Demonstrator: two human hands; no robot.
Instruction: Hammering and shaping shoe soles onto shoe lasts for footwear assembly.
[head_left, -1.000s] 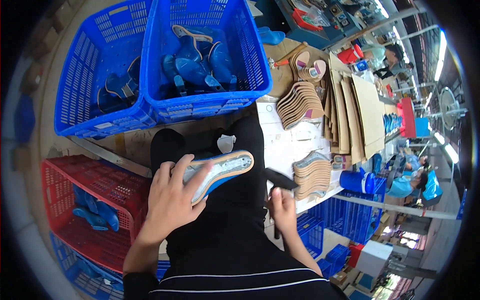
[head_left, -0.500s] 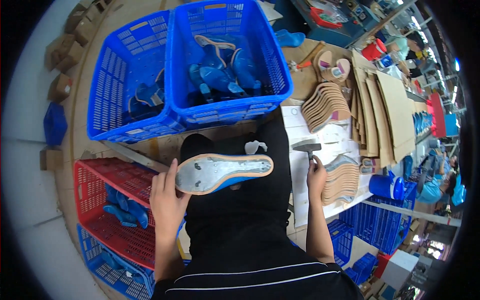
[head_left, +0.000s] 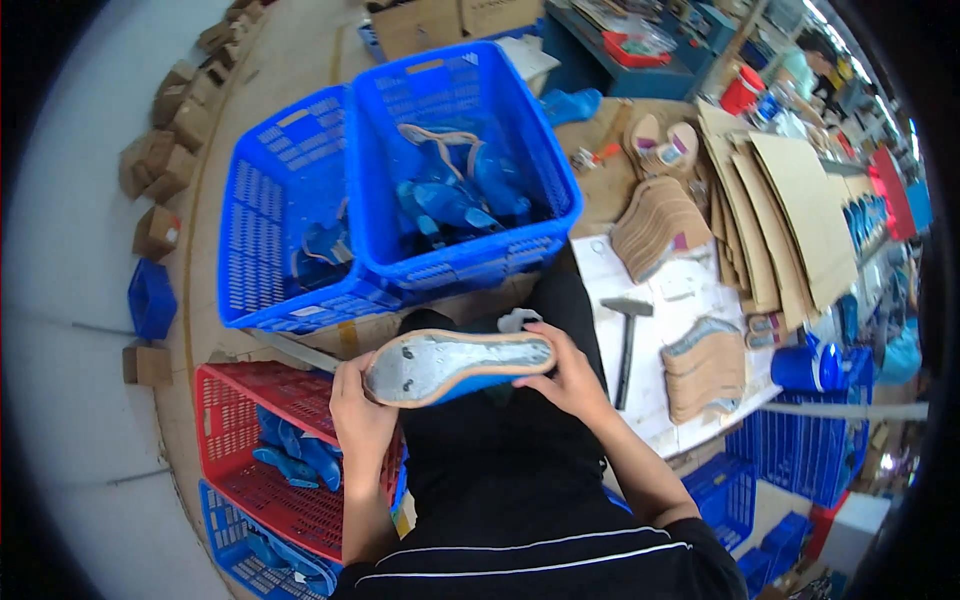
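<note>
Above my lap a blue shoe last (head_left: 450, 367) lies bottom side up, a tan-edged insole with a grey centre on its underside. My left hand (head_left: 363, 400) is closed on its wide toe end, and my right hand (head_left: 566, 372) grips the narrow heel end. A crumpled whitish scrap (head_left: 517, 319) shows just behind the heel. On the white board to the right rests a hammer (head_left: 628, 335), its dark handle pointing toward me. Curved stacks of insoles (head_left: 660, 225) stand beyond it, with another insole stack (head_left: 703, 373) nearer.
Two blue crates (head_left: 468, 250) holding blue lasts are ahead. A red crate (head_left: 255, 480) with more lasts stands at left above a blue one. Cardboard sheets (head_left: 800, 220) lean beyond the board, and a blue jug (head_left: 805, 366) sits at its right.
My right hand has put the hammer down on the white board and moved left onto the last's heel end. My left hand still holds the toe end. The whole view has shifted.
</note>
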